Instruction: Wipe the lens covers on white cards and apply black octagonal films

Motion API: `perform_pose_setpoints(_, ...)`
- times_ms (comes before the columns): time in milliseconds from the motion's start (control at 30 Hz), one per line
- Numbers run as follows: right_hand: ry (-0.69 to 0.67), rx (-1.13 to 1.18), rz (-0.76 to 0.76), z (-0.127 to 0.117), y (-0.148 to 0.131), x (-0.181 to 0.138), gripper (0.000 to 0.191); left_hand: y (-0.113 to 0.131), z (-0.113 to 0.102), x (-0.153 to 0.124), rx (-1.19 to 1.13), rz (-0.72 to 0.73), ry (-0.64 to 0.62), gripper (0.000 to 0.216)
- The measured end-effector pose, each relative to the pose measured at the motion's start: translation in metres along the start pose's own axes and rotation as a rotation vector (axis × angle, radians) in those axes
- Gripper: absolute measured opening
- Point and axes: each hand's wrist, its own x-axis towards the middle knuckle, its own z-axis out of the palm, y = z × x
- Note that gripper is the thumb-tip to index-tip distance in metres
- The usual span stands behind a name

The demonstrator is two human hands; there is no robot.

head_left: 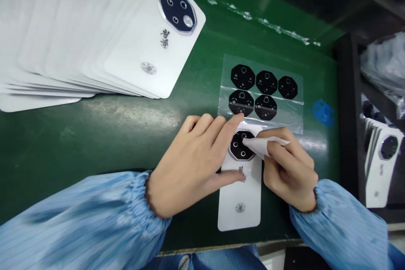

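Note:
A white phone back cover (239, 202) lies on the green mat in front of me, its black octagonal camera plate (242, 145) near the top. My left hand (193, 162) rests on the cover's left edge, fingers laid together, the fingertips touching the plate's upper rim and the thumb pressed on the cover. My right hand (289, 168) is closed in a pinch on a small white piece of film or cloth (264, 145), whose tip touches the camera plate. Both wrists wear blue striped sleeves.
A clear sheet (294, 112) carrying several black octagonal lens stickers lies just beyond my hands. A fanned stack of white back covers (79, 33) fills the far left. A blue scrap (323, 112) sits at the right. A dark rack (379, 152) with more covers stands at the right edge.

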Motion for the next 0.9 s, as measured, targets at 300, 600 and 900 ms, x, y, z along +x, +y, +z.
perform_pose_setpoints(300, -0.114, -0.307, -0.147, 0.0022, -0.0024, -0.0062, 0.028, 0.0003, -0.0003, -0.0005, -0.013, 0.006, 0.019, 0.086)
perform_pose_setpoints(600, -0.133, -0.322, -0.150, 0.0026, -0.0053, -0.0029, 0.028, 0.0000, -0.0016, -0.0010, -0.019, 0.004, -0.001, 0.085)
perform_pose_setpoints(900, -0.109, -0.202, -0.061, 0.0008, -0.0020, -0.0006, 0.033, 0.0008, -0.0010, 0.0000, -0.006, 0.005, 0.001, 0.088)
